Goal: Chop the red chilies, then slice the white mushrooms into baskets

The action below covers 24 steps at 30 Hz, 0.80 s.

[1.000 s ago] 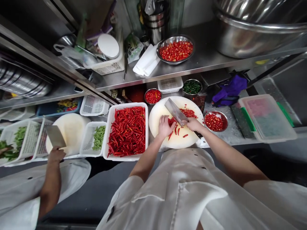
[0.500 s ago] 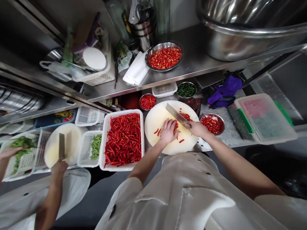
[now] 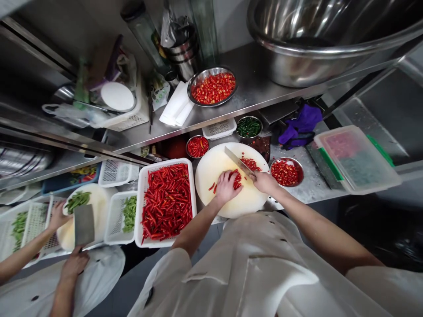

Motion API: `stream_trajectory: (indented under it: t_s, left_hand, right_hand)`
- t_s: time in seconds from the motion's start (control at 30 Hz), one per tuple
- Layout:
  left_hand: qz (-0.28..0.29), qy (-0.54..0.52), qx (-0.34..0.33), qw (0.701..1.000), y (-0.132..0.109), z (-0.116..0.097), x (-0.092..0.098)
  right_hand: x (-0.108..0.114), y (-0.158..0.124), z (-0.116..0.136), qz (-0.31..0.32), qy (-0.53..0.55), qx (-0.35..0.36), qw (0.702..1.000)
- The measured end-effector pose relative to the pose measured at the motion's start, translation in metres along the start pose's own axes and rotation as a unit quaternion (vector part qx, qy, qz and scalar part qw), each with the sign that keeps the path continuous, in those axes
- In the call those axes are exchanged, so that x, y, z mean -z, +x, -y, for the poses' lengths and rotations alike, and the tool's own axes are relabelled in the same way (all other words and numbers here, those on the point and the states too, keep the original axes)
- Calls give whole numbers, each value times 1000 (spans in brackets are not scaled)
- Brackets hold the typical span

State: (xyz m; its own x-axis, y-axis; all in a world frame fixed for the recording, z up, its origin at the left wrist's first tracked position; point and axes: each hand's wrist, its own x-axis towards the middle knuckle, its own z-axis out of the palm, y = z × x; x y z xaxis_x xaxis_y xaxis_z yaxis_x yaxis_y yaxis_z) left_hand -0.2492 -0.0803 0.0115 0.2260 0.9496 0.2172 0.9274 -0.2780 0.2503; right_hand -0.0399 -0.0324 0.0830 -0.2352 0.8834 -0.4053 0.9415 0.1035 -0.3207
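On a round white cutting board [image 3: 211,163] in front of me, my right hand [image 3: 265,182] is closed round the handle of a cleaver [image 3: 238,161]. Its blade points up and to the left. My left hand [image 3: 227,186] rests on the board with curled fingers over a bunch of red chilies [image 3: 237,179], left of the blade. Chopped chili [image 3: 251,164] lies in a heap beyond the blade, and a few loose pieces [image 3: 212,186] are scattered by my left fingers. A white basket of whole red chilies [image 3: 168,200] stands left of the board.
To the board's right is a steel bowl of chopped chilies [image 3: 287,171], then a lidded plastic box [image 3: 358,159]. Behind are bowls of red [image 3: 197,146] and green chilies [image 3: 249,127]. A steel shelf [image 3: 251,99] crosses above. At left, a co-worker holds a cleaver [image 3: 84,224] and greens [image 3: 78,200].
My left hand has drawn in the chilies, leaving fewer loose pieces. The cleaver stays in my right hand. The co-worker has brought greens onto their board. The view has shifted slightly.
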Motion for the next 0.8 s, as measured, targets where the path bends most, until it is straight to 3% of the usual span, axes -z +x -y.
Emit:
stream_trajectory:
  t_s: [0.1, 0.27, 0.8]
  left_hand:
    - [14, 2, -22, 1000, 4, 4, 6]
    - [78, -23, -117, 990, 19, 16, 6]
    - [72, -50, -137, 987, 9, 23, 7]
  right_hand:
    - [4, -1, 9, -2, 0, 8, 1000]
    - [4, 7, 31, 15, -7, 9, 1000]
    - [-4, 14, 45, 26, 0, -9, 1000]
